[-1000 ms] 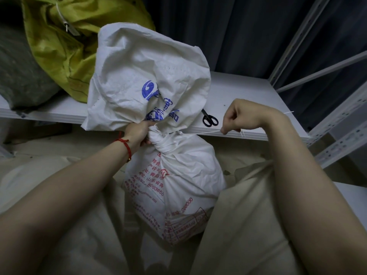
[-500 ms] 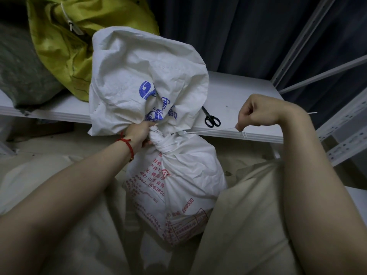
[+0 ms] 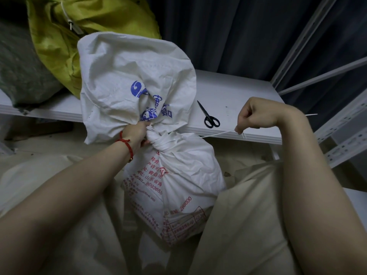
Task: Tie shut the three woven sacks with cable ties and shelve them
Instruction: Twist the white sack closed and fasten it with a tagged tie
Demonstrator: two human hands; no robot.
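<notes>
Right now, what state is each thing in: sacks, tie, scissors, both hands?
white sack: neck gathered, not yet shelved
cable tie: round the neck, tail taut
left hand: grips the neck
right hand: pinches the tail
scissors: closed, lying on shelf
yellow sack: tied, on shelf

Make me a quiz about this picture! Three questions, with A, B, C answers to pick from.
1. Where do the scissors lie?
A. on the shelf
B. on the floor
C. in a drawer

2. What colour is the wrist string by the left hand?
A. green
B. red
C. purple

3. What is the right hand doing?
A. lying flat and open
B. holding a cup
C. pinching the cable tie

Answers:
1 A: the scissors rest on the shelf board, beside the white sack.
2 B: the wrist string is bright red.
3 C: its curled fingers pinch the cable tie, which runs straight to the sack's neck, gripped by the left hand.
</notes>
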